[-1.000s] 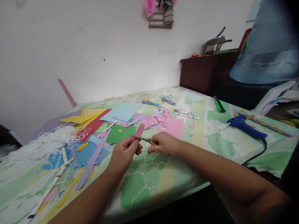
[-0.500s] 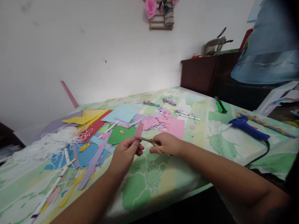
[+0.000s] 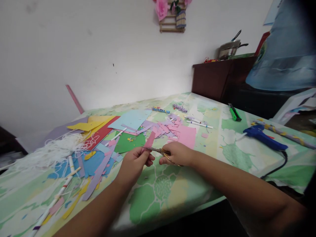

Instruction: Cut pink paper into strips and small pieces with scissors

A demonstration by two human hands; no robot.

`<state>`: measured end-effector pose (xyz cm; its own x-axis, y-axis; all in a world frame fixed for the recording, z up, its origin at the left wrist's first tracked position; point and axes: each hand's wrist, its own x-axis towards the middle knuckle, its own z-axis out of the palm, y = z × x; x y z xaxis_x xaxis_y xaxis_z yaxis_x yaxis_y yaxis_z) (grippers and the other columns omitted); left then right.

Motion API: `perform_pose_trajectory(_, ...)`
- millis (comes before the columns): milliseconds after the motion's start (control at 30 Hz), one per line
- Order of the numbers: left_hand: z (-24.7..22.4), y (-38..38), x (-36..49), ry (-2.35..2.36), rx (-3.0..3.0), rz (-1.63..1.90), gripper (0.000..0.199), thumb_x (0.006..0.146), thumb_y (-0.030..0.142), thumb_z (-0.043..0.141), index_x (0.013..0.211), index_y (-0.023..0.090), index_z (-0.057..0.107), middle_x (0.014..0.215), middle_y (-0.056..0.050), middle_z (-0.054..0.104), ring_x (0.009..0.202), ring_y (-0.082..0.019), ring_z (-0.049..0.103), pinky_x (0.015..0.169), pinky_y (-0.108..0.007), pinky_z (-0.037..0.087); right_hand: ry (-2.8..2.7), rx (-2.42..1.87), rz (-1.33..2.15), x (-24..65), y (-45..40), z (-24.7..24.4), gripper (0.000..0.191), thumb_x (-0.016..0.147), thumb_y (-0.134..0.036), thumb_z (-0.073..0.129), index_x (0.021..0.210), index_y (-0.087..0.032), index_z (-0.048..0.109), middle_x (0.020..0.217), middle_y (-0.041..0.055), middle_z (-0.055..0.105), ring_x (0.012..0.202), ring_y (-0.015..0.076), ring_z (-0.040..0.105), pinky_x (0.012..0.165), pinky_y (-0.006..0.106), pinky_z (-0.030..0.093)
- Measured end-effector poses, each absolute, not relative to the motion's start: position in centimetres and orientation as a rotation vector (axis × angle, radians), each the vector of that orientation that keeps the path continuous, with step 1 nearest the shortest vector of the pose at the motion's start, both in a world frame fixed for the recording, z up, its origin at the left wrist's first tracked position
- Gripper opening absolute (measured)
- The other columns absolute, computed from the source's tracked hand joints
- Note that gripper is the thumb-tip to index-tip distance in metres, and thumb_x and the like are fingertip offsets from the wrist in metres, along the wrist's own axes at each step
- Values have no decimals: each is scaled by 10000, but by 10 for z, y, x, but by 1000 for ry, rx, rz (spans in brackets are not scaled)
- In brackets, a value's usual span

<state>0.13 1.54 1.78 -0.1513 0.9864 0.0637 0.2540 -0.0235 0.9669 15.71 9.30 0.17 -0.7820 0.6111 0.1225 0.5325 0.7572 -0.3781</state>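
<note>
Scissors (image 3: 158,150) are in the right hand (image 3: 176,152), as I see it from far off in the head view. The right hand is closed around the gold loops, and the blades point left. The left hand (image 3: 133,161) pinches a pink strip (image 3: 149,139) with its thumb and fingers. The strip sticks up and away, right at the blades, above the worktop (image 3: 187,197). Green paper (image 3: 125,145) lies just past the left hand, and a pink sheet (image 3: 188,135) lies past the right one.

To snip well, I think I should hold the strip flat and steady, make small, slow snips, and have the left finger tips well back from the blades. They look very near to me.

Both arms reach in from the bottom, one from each side, and the hands nearly meet. The left wrist tips up toward the strip. The right arm slants down to the right, with its elbow out.
</note>
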Motion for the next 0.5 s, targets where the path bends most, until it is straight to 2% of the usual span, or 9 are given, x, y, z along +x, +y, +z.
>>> perform_pose_trajectory(167, 19, 15, 1, 1493, 1346, 1223, 193, 676, 304, 468, 591, 145, 537, 554, 5, 578, 466, -78, 506, 501, -204, 401, -2709, -894, 473, 157, 95, 1, 540, 595, -660, 352, 621, -144, 508, 523, -14, 448, 477, 74, 354, 434, 188, 205)
perform_pose_trajectory(367, 22, 15, 3, 1432, 1191, 1347, 195, 636, 328, 513, 720, 153, 516, 547, 18, 569, 462, -94, 519, 487, -226, 421, -2684, -912, 484, 158, 96, 0, 540, 583, -663, 366, 621, -146, 514, 523, -17, 461, 473, 71, 353, 436, 188, 208)
perform_pose_trajectory(500, 22, 15, 3, 1442, 1170, 1349, 210, 625, 336, 524, 718, 148, 516, 554, 9, 581, 482, -106, 540, 511, -243, 437, -2679, -927, 475, 158, 96, 1, 548, 575, -671, 362, 624, -150, 523, 522, -16, 467, 469, 72, 344, 438, 192, 207)
